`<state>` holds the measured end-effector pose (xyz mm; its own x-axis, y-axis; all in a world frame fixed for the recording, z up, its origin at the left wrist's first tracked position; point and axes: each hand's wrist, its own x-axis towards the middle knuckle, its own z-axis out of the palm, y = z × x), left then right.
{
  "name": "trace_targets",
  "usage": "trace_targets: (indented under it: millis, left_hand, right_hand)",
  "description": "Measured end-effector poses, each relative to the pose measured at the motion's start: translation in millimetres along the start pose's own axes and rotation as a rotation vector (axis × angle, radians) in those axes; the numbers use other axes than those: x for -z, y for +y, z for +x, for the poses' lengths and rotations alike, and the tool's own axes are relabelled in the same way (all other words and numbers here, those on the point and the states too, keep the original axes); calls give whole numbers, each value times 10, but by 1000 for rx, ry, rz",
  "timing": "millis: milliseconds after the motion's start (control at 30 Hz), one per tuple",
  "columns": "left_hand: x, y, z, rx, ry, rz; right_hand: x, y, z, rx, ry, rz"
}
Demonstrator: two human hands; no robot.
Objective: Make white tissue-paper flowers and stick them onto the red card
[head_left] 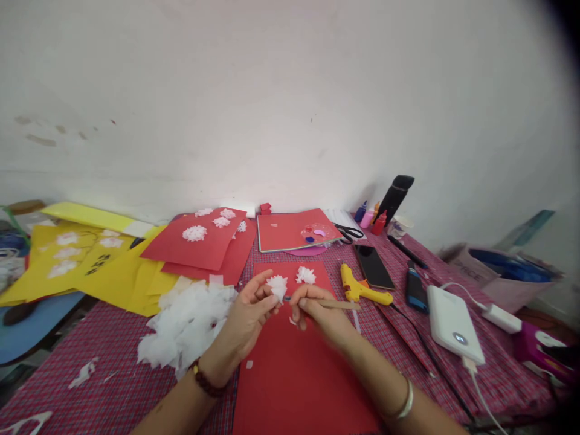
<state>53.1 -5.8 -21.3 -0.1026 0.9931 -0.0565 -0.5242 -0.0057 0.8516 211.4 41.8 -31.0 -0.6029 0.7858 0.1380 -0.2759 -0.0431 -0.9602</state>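
Pinched in my left hand point(254, 305) is a small white paper flower point(277, 286), its petals spread at the fingertips. My right hand point(317, 311) grips a flat tan stick-like tool point(338, 304), whose dark tip points at the flower's side; its exact kind is unclear. Whether the tip touches the petals I cannot tell. Both hands are above a red paper sheet point(294, 374). On that sheet, just beyond my hands, lies another white paper flower point(306, 275). A heap of thin white paper point(181, 326) sits left of my left hand.
Right of the sheet lie a yellow glue gun point(360, 289), a phone point(375, 266), a cutter point(414, 287) and a white power bank point(454, 326) with cables. Black scissors point(351, 234) and paint bottles point(379, 222) stand behind. Flowered red sheets point(203, 248) and yellow sheets point(122, 275) are left.
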Motion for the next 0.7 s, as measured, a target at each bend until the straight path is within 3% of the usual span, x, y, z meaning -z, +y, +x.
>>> trace_targets:
  millis: [267,367,467,567,700]
  left_hand:
    - [-29,38,-20,-104,70,81]
    - [-18,85,-49,-67,97,58]
    - [20,117,-51,65,123,-31]
    - [55,98,-33,142,137,8]
    - [97,9,-58,-72,163,376]
  right_hand:
    - [-103,128,32,-69,6,194]
    - [-97,118,24,32,24,45]
    - [-89,21,-5,161,6,-133]
    - [-114,-50,-24,175,18,-255]
    - [-177,26,4,75,133,-114]
